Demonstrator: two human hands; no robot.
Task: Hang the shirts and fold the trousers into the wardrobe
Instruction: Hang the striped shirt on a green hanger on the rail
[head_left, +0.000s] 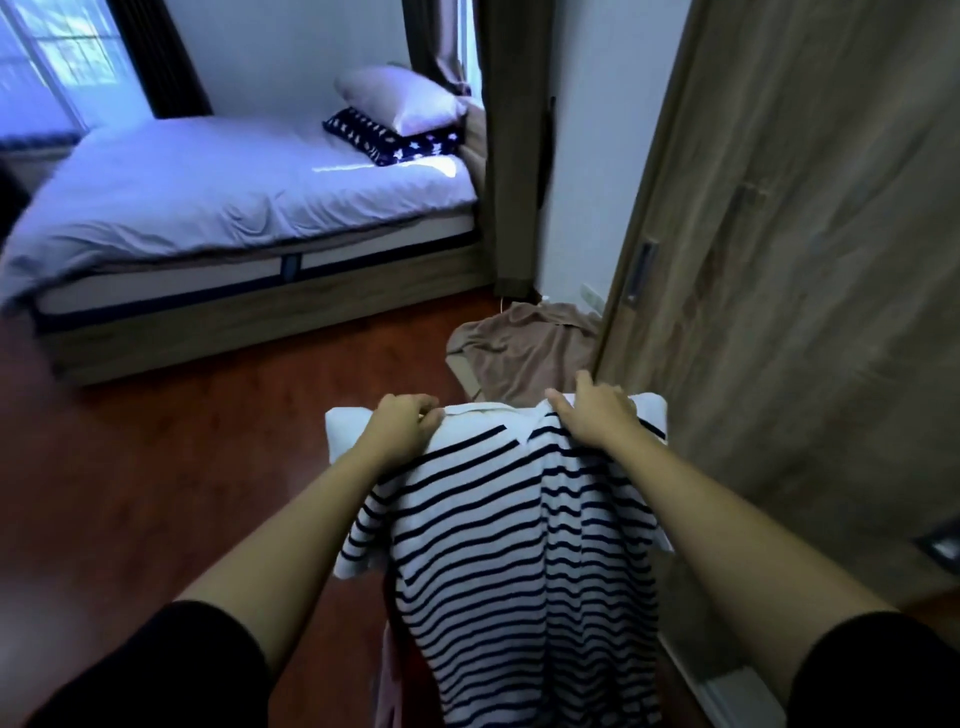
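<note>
A white shirt with dark navy stripes (519, 561) hangs in front of me, held up by its shoulders above the floor. My left hand (402, 421) grips the left shoulder near the collar. My right hand (597, 413) grips the right shoulder by the collar. No hanger is visible in the shirt. A brown garment (524, 353) lies crumpled on the floor beyond the shirt, beside the wardrobe's wooden sliding door (810, 260), which appears closed on my right.
A bed (208, 208) with a pale sheet and two pillows (400, 114) fills the far left. A curtain (511, 156) hangs at the bed's end. Red-brown wooden floor (182, 467) lies between me and the bed. Something pink shows under the shirt at the bottom edge.
</note>
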